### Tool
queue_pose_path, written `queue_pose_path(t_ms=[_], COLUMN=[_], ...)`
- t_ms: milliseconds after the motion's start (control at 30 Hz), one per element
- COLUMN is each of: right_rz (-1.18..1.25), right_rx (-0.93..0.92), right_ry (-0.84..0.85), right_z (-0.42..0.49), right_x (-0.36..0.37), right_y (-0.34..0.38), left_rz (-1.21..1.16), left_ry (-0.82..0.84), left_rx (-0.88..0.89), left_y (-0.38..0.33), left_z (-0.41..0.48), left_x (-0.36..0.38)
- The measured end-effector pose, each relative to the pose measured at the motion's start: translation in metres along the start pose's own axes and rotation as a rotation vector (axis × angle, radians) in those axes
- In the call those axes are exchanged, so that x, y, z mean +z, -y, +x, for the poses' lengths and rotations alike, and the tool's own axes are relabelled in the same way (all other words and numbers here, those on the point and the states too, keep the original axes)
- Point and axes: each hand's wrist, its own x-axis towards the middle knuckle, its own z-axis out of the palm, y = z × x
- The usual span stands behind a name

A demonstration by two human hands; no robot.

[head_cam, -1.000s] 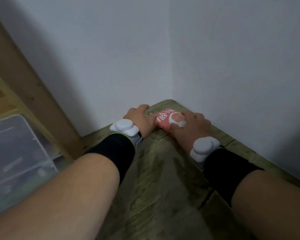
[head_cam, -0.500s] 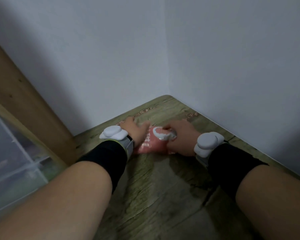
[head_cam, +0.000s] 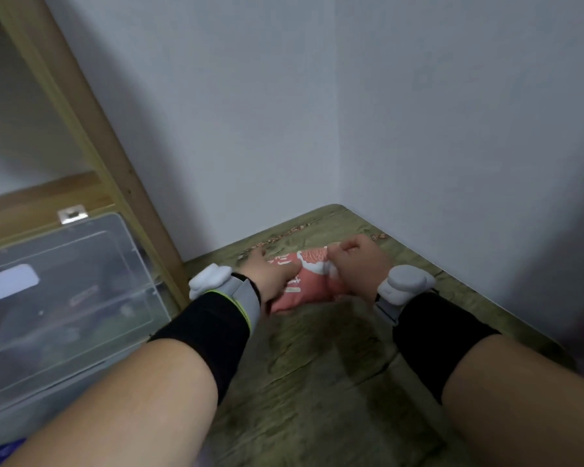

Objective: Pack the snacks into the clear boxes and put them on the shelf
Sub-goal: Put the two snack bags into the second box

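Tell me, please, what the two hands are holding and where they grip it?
A pink snack packet: the left hand grips its left edge, the right hand pinches its upper right part.

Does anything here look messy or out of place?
Yes: small reddish crumbs lie scattered on the floor along the wall, just beyond the pink snack packet that both hands hold. Whether they came from the packet is unclear.

Snack packet (head_cam: 305,281): white characters on pink, too blurred to read.
Clear box (head_cam: 64,298): white label (head_cam: 9,282) on the lid, blank as far as one can tell.
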Motion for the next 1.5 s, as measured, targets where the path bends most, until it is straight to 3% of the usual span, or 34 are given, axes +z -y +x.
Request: queue_pose_path(t_ms=[167,367,633,867,1000,1067,1133,1233,1367,1500], right_rz=[0.211,0.475,0.219,-0.069,-0.52,-0.71,-0.78,-0.697,-0.738,-0.79], right_rx=[-0.036,0.118,-0.075,-0.181,-0.349,-0.403,-0.578,-0.775,-0.826,-0.852], right_ry=[-0.004,0.272,0.414,0.504,0.542,0.442,0.338,0.49,0.678,0.711], right_z=[-0.043,-0.092,-0.163,-0.205,-0.217,-0.224,-0.226,-0.225,-0.226,-0.221], right_x=[-0.001,0.024,0.078,0.122,0.14,0.147,0.151,0.154,0.16,0.161], right_y=[0.038,0.081,0.117,0.12,0.12,0.119,0.117,0.12,0.116,0.112], left_rz=[-0.114,-0.434,-0.338,-0.108,0.42,0.702,0.849,0.919,0.891,0.911], left_ry=[-0.1,-0.141,-0.293,-0.427,-0.458,-0.471,-0.479,-0.457,-0.309,-0.247], left_rx=[0.114,0.151,0.077,0.051,0.008,0.029,0.102,0.25,0.253,0.284], left_y=[-0.003,0.013,0.063,0.114,0.139,0.144,0.145,0.144,0.148,0.153], left_z=[-0.045,-0.103,-0.18,-0.209,-0.213,-0.214,-0.213,-0.21,-0.207,-0.202], left_x=[-0.052,-0.115,-0.204,-0.238,-0.245,-0.247,-0.248,-0.244,-0.24,-0.242])
